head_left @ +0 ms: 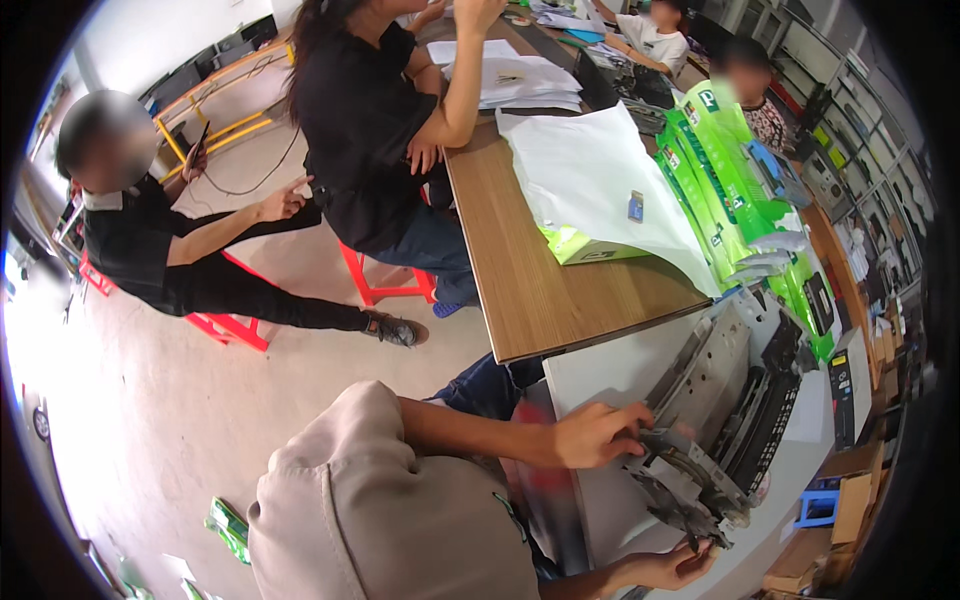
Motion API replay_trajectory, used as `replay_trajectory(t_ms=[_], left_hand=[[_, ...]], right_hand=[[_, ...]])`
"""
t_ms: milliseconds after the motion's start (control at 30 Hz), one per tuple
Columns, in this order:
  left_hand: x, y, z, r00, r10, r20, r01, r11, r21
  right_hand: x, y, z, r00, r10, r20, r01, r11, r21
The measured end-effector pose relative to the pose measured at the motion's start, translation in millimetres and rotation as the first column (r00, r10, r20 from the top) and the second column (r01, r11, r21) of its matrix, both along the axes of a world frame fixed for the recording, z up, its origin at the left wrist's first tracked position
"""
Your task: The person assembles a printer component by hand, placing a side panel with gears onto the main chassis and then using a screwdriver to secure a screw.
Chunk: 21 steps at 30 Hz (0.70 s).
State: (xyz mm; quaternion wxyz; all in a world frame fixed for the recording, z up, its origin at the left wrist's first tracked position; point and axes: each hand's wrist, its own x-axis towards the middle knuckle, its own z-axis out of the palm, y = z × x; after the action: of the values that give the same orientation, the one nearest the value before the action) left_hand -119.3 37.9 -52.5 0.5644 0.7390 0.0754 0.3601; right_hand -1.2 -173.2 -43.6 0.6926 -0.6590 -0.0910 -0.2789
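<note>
Head view: long grey-metal, black-plastic machine frame (712,405) rests at four o'clock on pale flat tabletop (600,372), apparently steadied by curled left hand (597,436), grip unclear, and right hand (672,567) pinching its corner.

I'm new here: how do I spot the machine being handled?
Beside the brown table stands a white table. On it, at the left hand and right hand, is a grey-and-black machine. Its stripped, metallic look sets it apart from the green bags.

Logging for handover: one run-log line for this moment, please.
left hand: at machine assembly | right hand: at its lower end | support: white table
</note>
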Motion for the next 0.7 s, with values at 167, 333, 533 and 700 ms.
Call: replay_trajectory(t_ms=[167,333,533,700], left_hand=[[-3.8,0.9,-4.9,0.999,-0.002,0.045,0.002,1.000,0.014],[-4.9,1.7,-13.1,0.999,-0.028,0.044,0.029,0.999,-0.015],[-3.7,1.6,-15.2,0.996,-0.051,0.068,0.053,0.998,-0.026],[-2.1,2.8,-20.9,0.994,-0.042,0.101,0.046,0.998,-0.034]], right_hand=[[3.2,-3.1,-16.3,1.000,0.021,0.006,-0.021,0.999,-0.035],[-2.2,-4.3,-16.8,0.999,0.014,-0.043,-0.021,0.988,-0.152],[7.1,-13.4,-33.5,0.999,0.047,0.022,-0.043,0.983,-0.179],[5.9,-12.2,-32.9,0.995,0.076,0.059,-0.062,0.974,-0.216]])
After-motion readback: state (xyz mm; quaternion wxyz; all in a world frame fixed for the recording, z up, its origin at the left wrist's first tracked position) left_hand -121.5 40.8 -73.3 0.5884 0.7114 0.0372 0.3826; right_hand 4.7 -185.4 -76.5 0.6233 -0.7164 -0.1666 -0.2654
